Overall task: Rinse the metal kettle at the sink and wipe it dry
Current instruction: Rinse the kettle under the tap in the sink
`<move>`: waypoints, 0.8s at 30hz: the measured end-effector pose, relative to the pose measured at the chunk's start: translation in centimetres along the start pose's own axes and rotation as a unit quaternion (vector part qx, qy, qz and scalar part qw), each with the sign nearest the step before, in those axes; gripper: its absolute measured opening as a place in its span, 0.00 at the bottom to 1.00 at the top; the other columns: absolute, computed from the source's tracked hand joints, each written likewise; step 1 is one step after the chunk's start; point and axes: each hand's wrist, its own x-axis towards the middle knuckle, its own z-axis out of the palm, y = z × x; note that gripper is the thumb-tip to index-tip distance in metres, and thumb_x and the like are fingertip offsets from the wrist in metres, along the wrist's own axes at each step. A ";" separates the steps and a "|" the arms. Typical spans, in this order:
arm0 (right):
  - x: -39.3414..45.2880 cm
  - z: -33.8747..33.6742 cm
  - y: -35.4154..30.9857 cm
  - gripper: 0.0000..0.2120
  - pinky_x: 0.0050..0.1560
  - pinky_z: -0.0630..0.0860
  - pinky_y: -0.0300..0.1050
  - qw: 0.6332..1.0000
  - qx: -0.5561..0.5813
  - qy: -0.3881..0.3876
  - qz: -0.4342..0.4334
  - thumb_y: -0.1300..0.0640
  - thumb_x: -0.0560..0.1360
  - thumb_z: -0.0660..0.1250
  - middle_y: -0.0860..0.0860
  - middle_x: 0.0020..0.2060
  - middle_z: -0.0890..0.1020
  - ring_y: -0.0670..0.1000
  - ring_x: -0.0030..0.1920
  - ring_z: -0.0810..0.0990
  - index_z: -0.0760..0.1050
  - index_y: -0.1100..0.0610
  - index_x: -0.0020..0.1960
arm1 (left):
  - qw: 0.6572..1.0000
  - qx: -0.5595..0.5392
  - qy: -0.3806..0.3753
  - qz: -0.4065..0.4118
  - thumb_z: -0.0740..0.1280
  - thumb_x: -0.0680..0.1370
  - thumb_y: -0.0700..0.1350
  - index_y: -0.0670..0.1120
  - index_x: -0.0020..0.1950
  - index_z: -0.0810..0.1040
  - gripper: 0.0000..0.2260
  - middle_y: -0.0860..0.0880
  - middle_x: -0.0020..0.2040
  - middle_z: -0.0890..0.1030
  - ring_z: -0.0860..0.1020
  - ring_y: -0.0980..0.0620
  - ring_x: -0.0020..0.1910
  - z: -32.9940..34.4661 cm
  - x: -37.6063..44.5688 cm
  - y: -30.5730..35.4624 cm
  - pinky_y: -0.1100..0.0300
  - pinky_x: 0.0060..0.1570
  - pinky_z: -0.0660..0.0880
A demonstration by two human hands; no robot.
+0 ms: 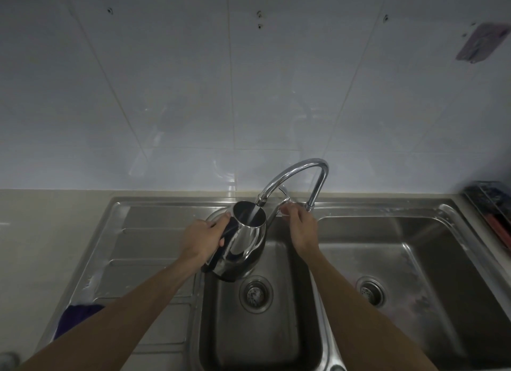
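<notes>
A shiny metal kettle (243,243) hangs tilted over the left sink basin (265,323), its open mouth under the curved chrome faucet (298,171). A stream of water runs from the spout into the kettle's mouth. My left hand (200,239) grips the kettle's dark handle on its left side. My right hand (300,226) reaches to the faucet lever (284,199) and holds it with curled fingers.
A second basin (414,273) lies to the right, a ribbed steel drainboard (149,249) to the left. A dark blue cloth (80,315) sits at the drainboard's front left. A dark rack (492,210) stands at the far right. A tiled wall rises behind.
</notes>
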 end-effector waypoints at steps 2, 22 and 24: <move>-0.1 0.0 0.3 0.17 0.52 0.75 0.40 1.000 -0.006 0.001 0.004 0.49 0.82 0.55 0.48 0.50 0.83 0.44 0.51 0.80 0.82 0.52 0.51 | 1.000 -0.003 -0.003 -0.002 0.61 0.77 0.64 0.47 0.21 0.74 0.29 0.51 0.17 0.74 0.74 0.58 0.18 0.1 -0.1 -0.1 0.64 0.29 0.71; 1.8 -0.7 0.9 0.12 0.53 0.76 0.49 0.996 -0.089 0.004 0.025 0.53 0.81 0.58 0.57 0.48 0.83 0.58 0.50 0.81 0.79 0.56 0.52 | 0.993 -0.104 -0.008 -0.045 0.63 0.77 0.61 0.47 0.20 0.69 0.29 0.52 0.14 0.65 0.62 0.57 0.13 -2.3 -1.2 -1.8 0.69 0.18 0.61; 2.9 -0.7 0.9 0.12 0.54 0.73 0.47 0.988 -0.149 -0.002 0.029 0.56 0.81 0.59 0.58 0.51 0.82 0.59 0.53 0.80 0.77 0.59 0.58 | 0.992 -0.116 -0.016 -0.044 0.63 0.78 0.59 0.47 0.19 0.70 0.29 0.53 0.14 0.66 0.63 0.58 0.13 -2.3 -1.3 -2.0 0.70 0.18 0.61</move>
